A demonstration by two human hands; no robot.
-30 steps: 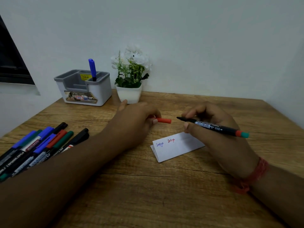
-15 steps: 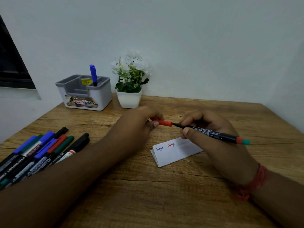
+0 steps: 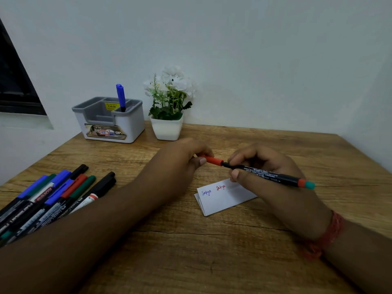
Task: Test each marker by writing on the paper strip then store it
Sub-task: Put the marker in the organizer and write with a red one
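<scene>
My right hand (image 3: 261,166) grips a black marker (image 3: 269,175) with a red and teal end, held above the table. My left hand (image 3: 182,162) pinches its red cap (image 3: 213,160), which sits over the marker's tip. Below them lies a folded white paper strip (image 3: 220,198) with one blue and one red written word. Several capped markers (image 3: 51,198) lie in a pile at the left. A grey and white organiser (image 3: 110,119) at the back holds one blue marker (image 3: 121,97) upright.
A white pot with white flowers (image 3: 168,115) stands beside the organiser, close behind my hands. The wooden table (image 3: 212,251) ends at the wall behind and on the right. A dark window frame (image 3: 14,81) is at far left.
The red cap and the marker tip were apart a second ago. They have come together, and the cap is now on the tip.
</scene>
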